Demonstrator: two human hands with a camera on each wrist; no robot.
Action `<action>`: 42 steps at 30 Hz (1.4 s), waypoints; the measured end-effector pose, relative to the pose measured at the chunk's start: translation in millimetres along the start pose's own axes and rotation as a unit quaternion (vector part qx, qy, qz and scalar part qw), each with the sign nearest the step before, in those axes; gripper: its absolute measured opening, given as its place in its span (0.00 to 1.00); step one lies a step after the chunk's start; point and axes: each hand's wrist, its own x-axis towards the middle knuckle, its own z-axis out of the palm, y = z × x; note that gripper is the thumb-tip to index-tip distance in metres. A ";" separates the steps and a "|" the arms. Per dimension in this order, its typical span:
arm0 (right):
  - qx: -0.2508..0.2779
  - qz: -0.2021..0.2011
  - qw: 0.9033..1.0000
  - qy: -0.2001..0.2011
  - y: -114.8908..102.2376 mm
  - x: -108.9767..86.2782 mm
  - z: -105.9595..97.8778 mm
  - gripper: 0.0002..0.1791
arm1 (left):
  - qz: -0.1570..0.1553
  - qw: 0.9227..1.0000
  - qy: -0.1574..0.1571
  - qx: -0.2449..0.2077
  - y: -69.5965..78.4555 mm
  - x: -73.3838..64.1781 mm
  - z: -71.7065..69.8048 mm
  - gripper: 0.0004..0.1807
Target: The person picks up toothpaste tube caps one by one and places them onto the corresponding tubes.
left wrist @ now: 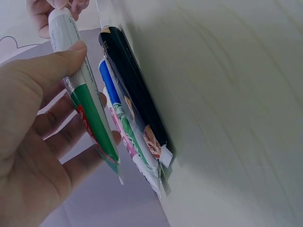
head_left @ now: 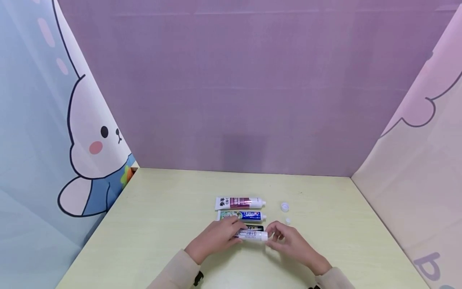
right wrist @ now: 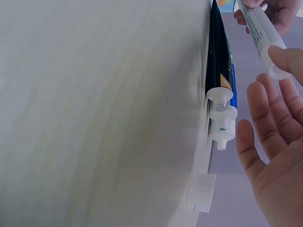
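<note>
A white and green toothpaste tube (left wrist: pixel 90 104) is held in my left hand (head_left: pixel 218 237), thumb on its near side and fingers behind, a little above the table. Its white cap (right wrist: pixel 274 64) points right, and my right hand (head_left: pixel 288 241) pinches that cap between thumb and fingers, the other fingers spread. Just behind lies a black toothpaste tube (left wrist: pixel 135 90), partly covered by the held tube in the head view. Beyond it are a blue and green toothpaste tube (head_left: pixel 250 216) and a white and maroon toothpaste tube (head_left: pixel 240 203), both with bare nozzles facing right.
Right of the tubes, a larger white cap (head_left: pixel 284 207) and a smaller white cap (head_left: pixel 288 221) lie on the pale table (head_left: pixel 162 208). A purple cloth wall (head_left: pixel 245 88) stands behind the table, with printed cloth panels (head_left: pixel 36 160) at the sides.
</note>
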 end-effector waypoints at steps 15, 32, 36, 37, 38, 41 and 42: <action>-0.015 -0.014 1.000 -0.001 3.8 0.9 0.9 0.16 | -0.002 1.000 0.003 -0.003 -0.1 0.2 1.4 0.20; 0.000 0.058 0.996 -0.067 10.1 0.2 0.2 0.11 | -0.044 0.998 -0.045 -0.026 3.1 6.1 12.5 0.22; 0.001 0.073 0.994 -0.081 12.2 -0.2 2.3 0.12 | -0.054 0.996 -0.066 -0.033 3.9 7.0 15.0 0.23; 0.002 0.079 0.993 -0.085 12.7 -0.1 2.8 0.12 | -0.057 0.995 -0.073 -0.035 4.2 7.3 15.3 0.24; 0.002 0.086 0.992 -0.089 13.2 0.0 3.2 0.12 | -0.059 0.995 -0.078 -0.035 4.5 7.5 15.9 0.24; 0.000 0.099 0.990 -0.099 13.8 0.8 4.0 0.12 | -0.063 0.993 -0.089 -0.036 4.7 8.1 17.2 0.23; -0.001 0.101 0.990 -0.101 13.9 1.1 4.1 0.12 | -0.064 0.993 -0.091 -0.036 4.6 8.2 17.6 0.23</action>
